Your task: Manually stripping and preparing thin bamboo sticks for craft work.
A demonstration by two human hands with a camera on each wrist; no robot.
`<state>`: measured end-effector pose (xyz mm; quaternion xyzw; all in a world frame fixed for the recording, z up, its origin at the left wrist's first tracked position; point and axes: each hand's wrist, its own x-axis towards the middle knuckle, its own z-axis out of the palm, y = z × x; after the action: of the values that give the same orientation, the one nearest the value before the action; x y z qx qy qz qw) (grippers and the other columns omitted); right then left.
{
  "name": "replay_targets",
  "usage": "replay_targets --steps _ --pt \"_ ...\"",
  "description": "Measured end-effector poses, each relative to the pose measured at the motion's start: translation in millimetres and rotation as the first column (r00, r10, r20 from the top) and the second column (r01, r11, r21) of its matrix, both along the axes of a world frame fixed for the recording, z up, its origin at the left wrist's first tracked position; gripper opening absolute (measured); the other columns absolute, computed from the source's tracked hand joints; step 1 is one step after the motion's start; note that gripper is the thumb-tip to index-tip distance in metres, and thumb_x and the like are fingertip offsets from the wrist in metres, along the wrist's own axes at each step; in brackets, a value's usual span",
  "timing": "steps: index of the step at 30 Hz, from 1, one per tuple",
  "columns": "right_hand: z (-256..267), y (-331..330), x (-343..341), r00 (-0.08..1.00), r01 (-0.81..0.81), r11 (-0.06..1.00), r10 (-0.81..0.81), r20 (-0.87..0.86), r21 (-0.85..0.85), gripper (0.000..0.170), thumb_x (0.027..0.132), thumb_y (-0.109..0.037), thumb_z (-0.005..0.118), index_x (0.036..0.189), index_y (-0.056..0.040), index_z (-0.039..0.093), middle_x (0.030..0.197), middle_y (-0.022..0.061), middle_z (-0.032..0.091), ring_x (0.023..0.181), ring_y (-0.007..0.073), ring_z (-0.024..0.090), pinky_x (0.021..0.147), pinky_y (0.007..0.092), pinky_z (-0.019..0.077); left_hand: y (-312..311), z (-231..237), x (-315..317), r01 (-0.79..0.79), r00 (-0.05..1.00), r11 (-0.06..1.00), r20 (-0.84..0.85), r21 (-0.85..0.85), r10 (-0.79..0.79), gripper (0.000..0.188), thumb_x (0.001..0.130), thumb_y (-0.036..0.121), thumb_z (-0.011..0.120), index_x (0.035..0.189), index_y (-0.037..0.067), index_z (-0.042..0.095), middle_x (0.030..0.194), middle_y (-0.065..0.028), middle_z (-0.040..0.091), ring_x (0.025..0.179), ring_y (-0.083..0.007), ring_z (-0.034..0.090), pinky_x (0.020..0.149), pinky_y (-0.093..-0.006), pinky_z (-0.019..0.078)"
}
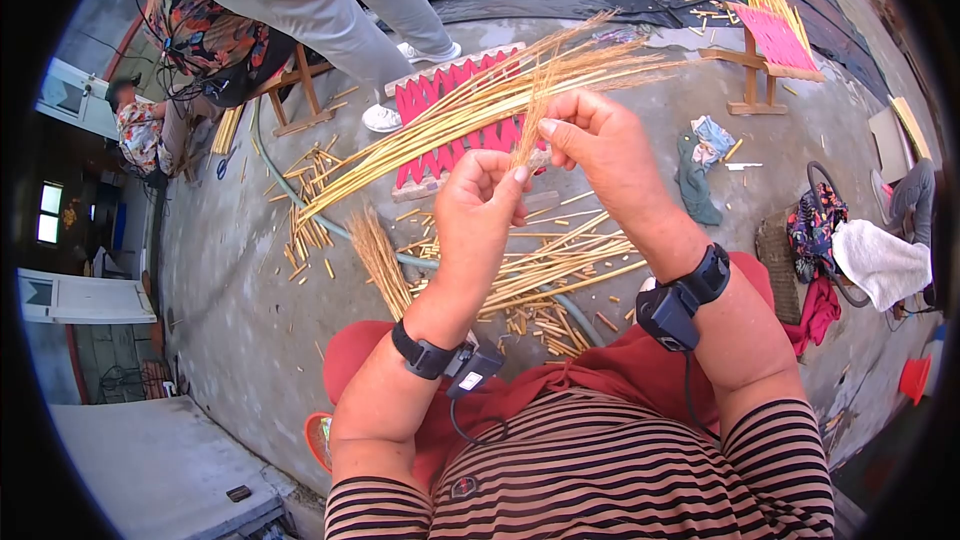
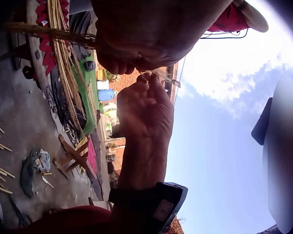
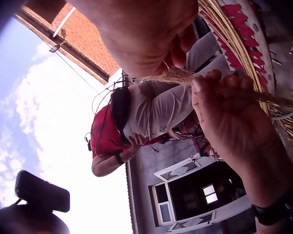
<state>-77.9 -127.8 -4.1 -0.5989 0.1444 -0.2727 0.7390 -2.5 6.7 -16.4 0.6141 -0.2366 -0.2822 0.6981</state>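
Observation:
Between both hands, in front of the chest, is a feathery tuft of dried grass stalks (image 1: 533, 122). My left hand (image 1: 476, 210) pinches the tuft between thumb and curled fingers; in the right wrist view the left hand (image 3: 234, 114) has the stalks (image 3: 261, 96) running across its palm. My right hand (image 1: 605, 145) has its thumb and forefinger together at the tuft. From the left wrist view, the right hand (image 2: 147, 109) shows curled fingers meeting at the fine strands. Behind the hands, a long bundle of stalks (image 1: 430, 133) lies across a rack with pink zigzag strips (image 1: 415, 162).
More cut stalks (image 1: 560, 258) and short offcuts (image 1: 545, 325) cover the ground before my knees, with a hose (image 1: 580, 318) among them. A feathery bundle (image 1: 378, 255) stands at left. A person in grey trousers (image 1: 290, 0) stands close beyond the rack. A second pink rack (image 1: 775, 38) is far right.

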Motion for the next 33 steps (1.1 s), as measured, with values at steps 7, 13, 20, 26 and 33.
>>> replay_targets --steps 7,13,20,26,33 --pt "1.0 -1.0 -0.9 1.0 0.001 1.0 -0.001 0.0 0.031 0.004 0.083 -0.006 0.058 0.083 -0.0028 0.055 0.07 -0.0009 0.056 0.057 0.0048 0.051 0.051 0.0191 0.0405 0.7 -0.3 -0.2 0.025 0.999 0.999 -0.022 -0.031 -0.026 0.008 0.086 0.008 0.058 0.09 0.003 0.053 0.074 -0.0053 0.059 0.055 -0.0091 0.053 0.05 -0.0215 0.0434" --pt "5.5 -0.1 -0.9 0.998 0.049 0.997 -0.046 -0.047 0.061 0.005 0.083 -0.007 0.056 0.081 -0.0037 0.054 0.066 -0.0006 0.055 0.056 0.0053 0.051 0.05 0.0196 0.0401 0.2 4.8 2.4 0.019 0.996 0.997 -0.091 -0.072 -0.026 0.008 0.087 0.011 0.058 0.088 0.004 0.054 0.072 -0.0036 0.058 0.054 -0.0068 0.051 0.048 -0.0208 0.0443" --pt "-0.2 -10.8 -0.1 0.997 0.075 0.995 -0.075 -0.013 0.068 0.007 0.085 -0.01 0.053 0.083 -0.0035 0.054 0.069 0.0022 0.058 0.057 0.0075 0.055 0.051 0.0209 0.0437 4.0 9.6 8.5 0.205 0.974 0.978 -0.101 0.032 -0.201 0.036 0.093 0.032 0.048 0.112 0.001 0.051 0.088 -0.0101 0.062 0.075 -0.0162 0.061 0.068 -0.0293 0.05" --pt "-0.9 -22.4 -1.4 0.998 0.044 0.972 -0.055 0.039 0.232 0.008 0.089 -0.012 0.048 0.089 -0.0059 0.052 0.08 0.005 0.059 0.064 0.0122 0.058 0.06 0.0258 0.0488 12.1 -22.4 27.6 0.264 0.96 0.947 -0.147 0.183 -0.239 0.055 0.094 0.048 0.036 0.124 0.002 0.043 0.096 -0.0126 0.062 0.089 -0.0206 0.061 0.077 -0.0333 0.0488" --pt "2.6 -27.8 -3.1 0.995 0.041 0.962 -0.063 0.072 0.272 0.009 0.089 -0.013 0.049 0.09 -0.0047 0.052 0.081 0.0062 0.06 0.066 0.0138 0.061 0.06 0.0271 0.0513 27.4 -20.8 21.1 0.528 0.834 0.847 -0.225 0.065 -0.503 0.032 0.087 0.018 0.058 0.113 0.003 0.048 0.087 -0.0082 0.061 0.072 -0.0136 0.06 0.068 -0.0252 0.047"
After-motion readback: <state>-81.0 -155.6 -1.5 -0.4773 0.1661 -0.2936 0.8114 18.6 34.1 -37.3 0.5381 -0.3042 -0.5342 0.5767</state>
